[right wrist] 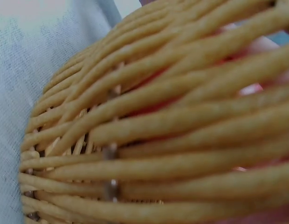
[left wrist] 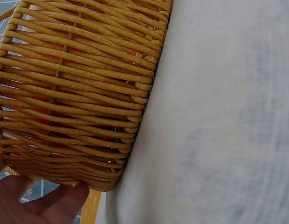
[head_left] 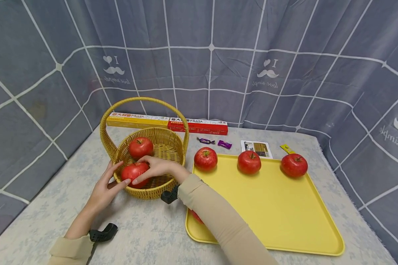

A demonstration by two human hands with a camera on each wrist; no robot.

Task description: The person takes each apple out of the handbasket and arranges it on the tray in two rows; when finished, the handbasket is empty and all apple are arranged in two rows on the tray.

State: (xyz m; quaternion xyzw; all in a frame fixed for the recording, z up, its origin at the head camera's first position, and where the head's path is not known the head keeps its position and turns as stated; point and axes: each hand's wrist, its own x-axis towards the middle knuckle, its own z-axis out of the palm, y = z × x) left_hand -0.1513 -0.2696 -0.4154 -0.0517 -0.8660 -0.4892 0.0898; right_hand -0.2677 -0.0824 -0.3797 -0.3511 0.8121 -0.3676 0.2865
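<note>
A wicker basket (head_left: 172,151) with a hoop handle stands on the table and holds two red apples. My right hand (head_left: 150,168) reaches over the near rim, its fingers curled round the nearer apple (head_left: 132,172). The other apple (head_left: 140,147) lies behind it. Outside the basket, my left hand (head_left: 107,186) rests with straight fingers against the left wall. In the left wrist view those fingers (left wrist: 46,205) touch the woven basket (left wrist: 79,84) low down, and red shows through the gaps. The basket (right wrist: 149,140) fills the right wrist view.
A yellow tray (head_left: 272,213) to the right carries three apples (head_left: 249,162) along its far edge; a fourth apple (head_left: 195,217) peeks from under my right forearm. Pasta boxes (head_left: 166,123), wrapped sweets (head_left: 224,144) and a card (head_left: 256,148) lie behind. Grey cloth walls enclose the table.
</note>
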